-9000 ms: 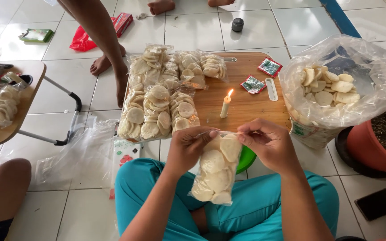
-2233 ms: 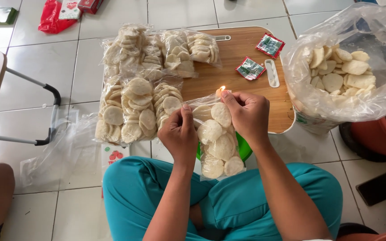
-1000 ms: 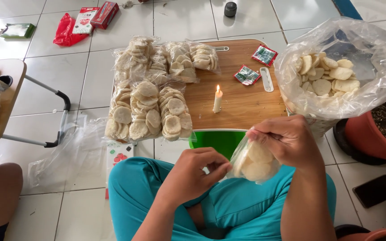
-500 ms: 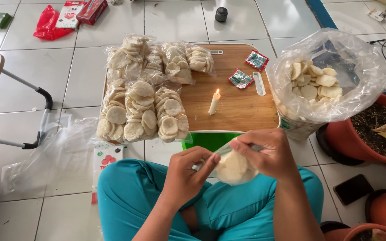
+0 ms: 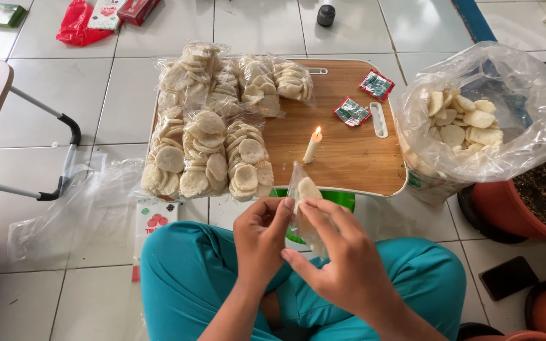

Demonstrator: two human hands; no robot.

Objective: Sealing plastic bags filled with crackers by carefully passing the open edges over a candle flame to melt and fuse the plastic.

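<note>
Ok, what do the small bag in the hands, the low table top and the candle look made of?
Small bag: thin clear plastic film, glossy and creased; the pale crackers show through it. Both hands, left hand and right hand, pinch it.
Table top: looks like wood or wood-look laminate, with brown grain lines and a smooth matt face.
Candle: likely wax, an off-white stick, lit.

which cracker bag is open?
The big bag right of the board, mouth gaping. The packs stacked on the board are small and closed.

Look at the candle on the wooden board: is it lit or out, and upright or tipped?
Lit, leaning slightly. The candle shows a small flame at its top and stands on the wooden board.
</note>
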